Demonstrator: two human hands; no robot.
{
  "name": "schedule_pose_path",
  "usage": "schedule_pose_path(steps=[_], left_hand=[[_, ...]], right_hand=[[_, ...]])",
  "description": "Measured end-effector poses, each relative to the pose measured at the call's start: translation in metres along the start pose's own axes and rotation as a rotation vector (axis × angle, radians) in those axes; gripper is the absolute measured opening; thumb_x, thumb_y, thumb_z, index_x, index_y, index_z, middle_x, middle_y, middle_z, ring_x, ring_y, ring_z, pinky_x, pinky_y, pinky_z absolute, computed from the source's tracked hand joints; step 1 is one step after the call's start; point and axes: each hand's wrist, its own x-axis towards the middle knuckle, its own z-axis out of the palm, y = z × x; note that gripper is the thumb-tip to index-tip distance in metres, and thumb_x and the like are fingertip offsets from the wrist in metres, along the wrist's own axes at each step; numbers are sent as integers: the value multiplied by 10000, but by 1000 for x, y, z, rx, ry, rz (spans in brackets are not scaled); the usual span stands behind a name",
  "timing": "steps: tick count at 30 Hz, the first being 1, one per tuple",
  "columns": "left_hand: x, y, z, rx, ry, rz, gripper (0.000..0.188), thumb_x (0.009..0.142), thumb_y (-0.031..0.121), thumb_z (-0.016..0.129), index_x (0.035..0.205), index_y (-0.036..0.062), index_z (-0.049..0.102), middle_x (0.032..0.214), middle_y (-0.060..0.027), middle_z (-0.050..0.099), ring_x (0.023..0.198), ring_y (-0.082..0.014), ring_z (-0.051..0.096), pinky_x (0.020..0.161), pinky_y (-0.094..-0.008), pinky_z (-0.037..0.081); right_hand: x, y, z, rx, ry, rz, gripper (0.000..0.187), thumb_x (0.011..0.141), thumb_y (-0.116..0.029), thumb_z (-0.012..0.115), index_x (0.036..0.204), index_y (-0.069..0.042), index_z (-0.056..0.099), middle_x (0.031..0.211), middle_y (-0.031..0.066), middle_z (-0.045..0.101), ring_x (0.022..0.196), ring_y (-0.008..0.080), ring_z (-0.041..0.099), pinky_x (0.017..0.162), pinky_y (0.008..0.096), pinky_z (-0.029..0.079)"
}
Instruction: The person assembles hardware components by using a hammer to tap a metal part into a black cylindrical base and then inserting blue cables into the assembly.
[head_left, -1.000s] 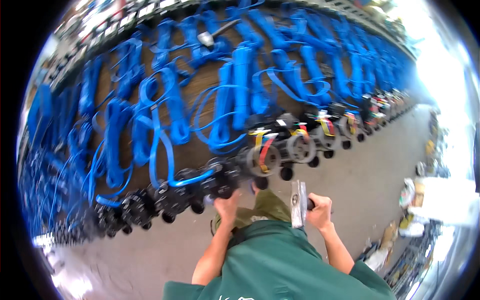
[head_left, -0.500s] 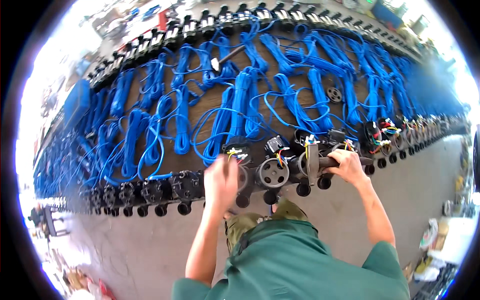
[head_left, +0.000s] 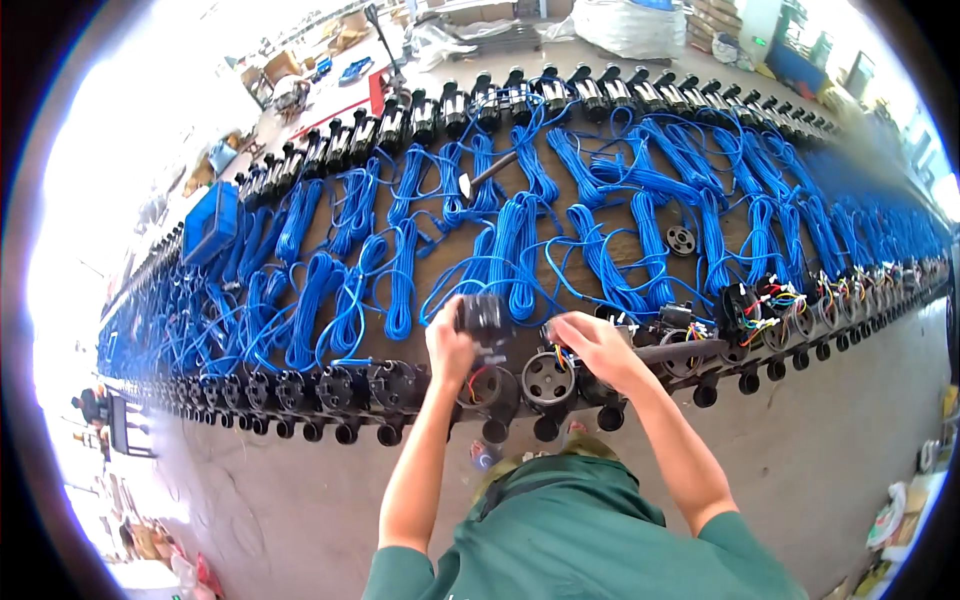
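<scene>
My left hand (head_left: 450, 345) is closed around a blurred black box-shaped part (head_left: 484, 318), raised above a round motor housing (head_left: 488, 388) with a red wire inside. Close by, my right hand (head_left: 600, 350) has its fingers pinched together near coloured wires; whatever is between them is too small to make out. Below those fingers sits another motor housing with a grey spoked wheel (head_left: 549, 378). A dark hammer handle (head_left: 690, 350) rests across the housings beside my right wrist, and my hand hides the head.
Bundled blue cables (head_left: 515, 245) cover the brown tabletop (head_left: 430, 265). A second hammer (head_left: 495, 170) and a loose grey wheel (head_left: 680, 240) lie among them. Rows of black motors (head_left: 340, 385) line the near and far edges. At the far left stands a blue crate (head_left: 210, 225).
My right hand has let go of the hammer and moved left toward the wires. My left hand has lifted the black part off the housing. The view has tilted up.
</scene>
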Motion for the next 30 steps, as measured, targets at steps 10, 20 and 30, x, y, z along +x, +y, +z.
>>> schedule_pose_path(steps=[10,20,30], left_hand=[[-47,40,-49,41,-10,244,713,699,-142,652,1377,55,551,1346,-185,504,1075,-356,632,949,-447,534],[-30,-2,-74,-607,-637,-573,373,876,208,793,1175,-1,710,1069,-30,735,1000,-119,642,923,-315,504],[-90,-26,-29,68,-32,-4,707,622,101,924,1208,-56,562,1118,-211,588,1145,-419,564,988,-466,494]], right_hand=[[94,-17,80,280,-416,307,445,977,-540,718,1026,-98,707,838,-17,679,680,67,642,567,236,480],[115,-20,97,403,-600,28,483,1032,-435,656,1225,7,684,1198,156,739,1082,248,739,983,413,605],[99,-1,93,219,-586,178,383,1068,-387,614,1204,-35,684,1215,115,737,1105,201,714,979,378,584]])
